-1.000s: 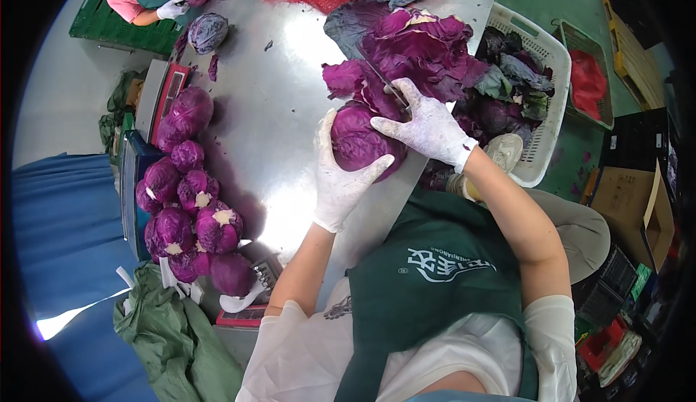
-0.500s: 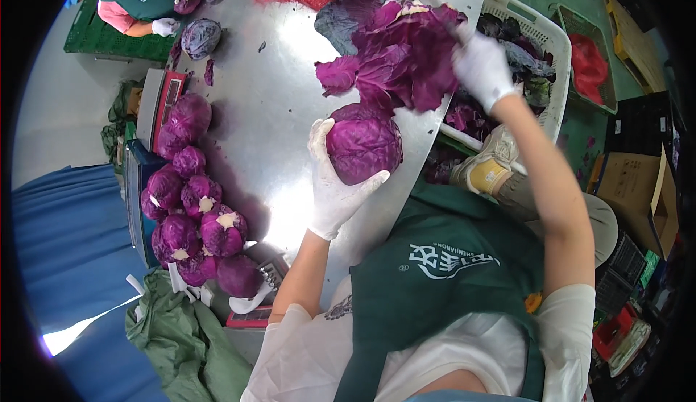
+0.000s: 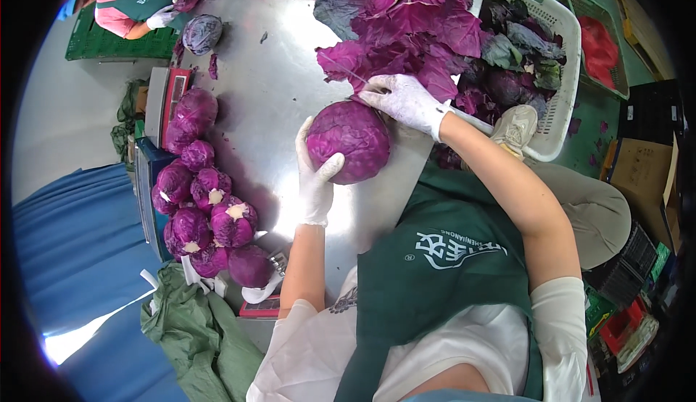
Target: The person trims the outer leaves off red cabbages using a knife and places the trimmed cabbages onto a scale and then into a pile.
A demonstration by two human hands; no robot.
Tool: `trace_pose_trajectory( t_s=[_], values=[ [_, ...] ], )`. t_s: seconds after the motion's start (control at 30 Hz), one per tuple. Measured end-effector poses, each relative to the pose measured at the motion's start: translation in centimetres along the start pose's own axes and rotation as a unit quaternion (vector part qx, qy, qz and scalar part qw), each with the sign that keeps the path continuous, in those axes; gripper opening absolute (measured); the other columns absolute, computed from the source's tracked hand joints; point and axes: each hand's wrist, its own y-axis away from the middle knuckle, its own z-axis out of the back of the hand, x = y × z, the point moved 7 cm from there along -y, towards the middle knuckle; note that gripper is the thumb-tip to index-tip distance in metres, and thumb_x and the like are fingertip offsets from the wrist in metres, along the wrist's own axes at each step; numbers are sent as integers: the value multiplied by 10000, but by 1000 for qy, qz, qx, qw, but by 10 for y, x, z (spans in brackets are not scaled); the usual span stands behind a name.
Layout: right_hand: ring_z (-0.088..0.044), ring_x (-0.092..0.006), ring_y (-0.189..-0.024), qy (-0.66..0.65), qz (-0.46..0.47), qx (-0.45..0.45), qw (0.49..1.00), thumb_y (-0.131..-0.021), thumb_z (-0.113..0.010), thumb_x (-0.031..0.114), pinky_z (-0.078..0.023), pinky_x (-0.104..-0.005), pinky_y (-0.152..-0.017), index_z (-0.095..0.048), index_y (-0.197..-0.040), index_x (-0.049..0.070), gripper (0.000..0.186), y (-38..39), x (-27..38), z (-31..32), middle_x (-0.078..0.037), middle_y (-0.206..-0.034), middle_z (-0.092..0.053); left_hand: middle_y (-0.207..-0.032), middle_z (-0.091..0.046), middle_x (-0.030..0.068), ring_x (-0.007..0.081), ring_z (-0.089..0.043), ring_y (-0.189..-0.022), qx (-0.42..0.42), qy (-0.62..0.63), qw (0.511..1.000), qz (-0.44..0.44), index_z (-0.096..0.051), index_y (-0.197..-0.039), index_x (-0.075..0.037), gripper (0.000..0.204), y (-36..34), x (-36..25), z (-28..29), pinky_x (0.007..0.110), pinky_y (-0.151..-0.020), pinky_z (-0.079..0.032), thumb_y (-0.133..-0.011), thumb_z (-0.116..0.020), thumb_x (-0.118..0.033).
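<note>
1. A heap of trimmed red cabbages [image 3: 206,210] lies at the left edge of the steel bench [image 3: 268,105], beside a red-faced scale [image 3: 174,94].
2. The gloved left hand [image 3: 317,173] cups the red cabbage head [image 3: 349,141] from its left side, grip closed on it.
3. The gloved right hand [image 3: 403,101] presses on the head's top right, fingers bent.
4. Loose purple leaves [image 3: 413,32] pile just behind it.
5. A white slotted basket [image 3: 562,76] of leaves stands at right; a brown carton [image 3: 638,173] sits further right.
</note>
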Motion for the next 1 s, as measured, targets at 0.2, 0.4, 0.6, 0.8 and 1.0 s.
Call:
trace_pose_trajectory(
  t_s=[0.2, 0.4, 0.6, 0.8, 1.0],
  values=[
    [-635, -280, -783, 225, 71, -172, 956, -826, -577, 275, -491, -357, -723, -649, -880, 27, 264, -21, 10, 73, -165, -823, -647, -1357, -394, 130, 308, -393, -1250, 50, 228, 971, 51, -331, -1368, -72, 768, -3, 22, 19, 461, -1064, -311, -726, -704, -272],
    [-594, -261, -943, 195, 197, -89, 957, -743, -649, 550, -471, -391, -797, -579, -1114, 54, 624, 41, 82, 34, -128, -1055, -589, -1358, -402, 156, 322, -376, -1264, 34, 394, 916, 68, -320, -1366, -22, 735, -14, 20, -4, 471, -1080, -276, -780, -630, -340],
    [-584, -270, -763, 246, 262, -133, 924, -763, -706, 276, -482, -345, -690, -582, -990, 39, 351, 71, 84, 15, -112, -871, -553, -1342, -431, 130, 306, -414, -1238, 54, 347, 935, 54, -361, -1351, -84, 719, -24, 16, -21, 497, -1065, -304, -784, -646, -423],
    [-562, -153, -651, 186, 272, -192, 924, -802, -612, 61, -481, -280, -632, -601, -876, 9, 92, 56, 91, 62, -99, -749, -591, -1355, -420, 113, 313, -393, -1255, 44, 356, 931, 61, -373, -1351, -123, 723, -19, 23, -6, 515, -1064, -297, -757, -652, -429],
    [-655, -229, -753, 231, 126, -315, 912, -821, -624, 349, -520, -325, -699, -671, -909, 45, 320, 33, 66, 147, -112, -893, -673, -1421, -303, 169, 368, -338, -1283, 113, 518, 838, 131, -303, -1391, -139, 713, -21, 35, -32, 656, -962, -329, -820, -524, -503]
  ],
)
